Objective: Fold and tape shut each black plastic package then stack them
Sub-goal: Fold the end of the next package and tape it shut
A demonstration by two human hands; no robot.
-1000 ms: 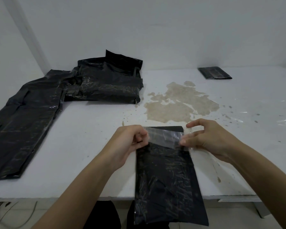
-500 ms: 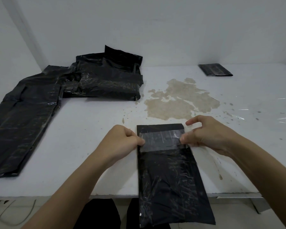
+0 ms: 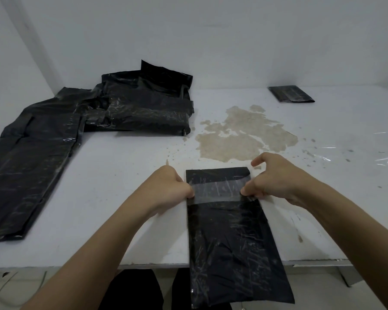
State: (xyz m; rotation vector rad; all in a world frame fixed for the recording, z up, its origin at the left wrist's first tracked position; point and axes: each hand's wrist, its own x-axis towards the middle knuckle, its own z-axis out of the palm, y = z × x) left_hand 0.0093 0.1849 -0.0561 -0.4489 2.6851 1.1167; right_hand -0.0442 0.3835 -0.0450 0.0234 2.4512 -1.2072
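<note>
The strip of clear tape (image 3: 217, 191) that I held raised over the package a second ago now lies flat across it. My left hand (image 3: 170, 189) pinches the strip's left end at the package's left edge, fingers curled tight. My right hand (image 3: 276, 177) pinches the right end at the right edge, its index finger lifted clear. Both hands have come down to the counter (image 3: 126, 175) with the tape.

The black plastic package (image 3: 231, 236) lies directly before me at six o'clock, its near end hanging over the counter's front edge. The tape crosses it just below the far end, where the folded flap appears to finish.

Judgement: the seal is laid but not yet rubbed down. The ends look to need wrapping round the edges or pressing flat before this package can be stacked.

Other items noted: a heap of black packages (image 3: 143, 108) at eleven o'clock, a long black sheet (image 3: 29, 166) at nine o'clock, one small folded package (image 3: 290, 94) at one o'clock, well apart, and a brown stain (image 3: 240, 135) at twelve o'clock. Which is the finished stack I cannot tell.
</note>
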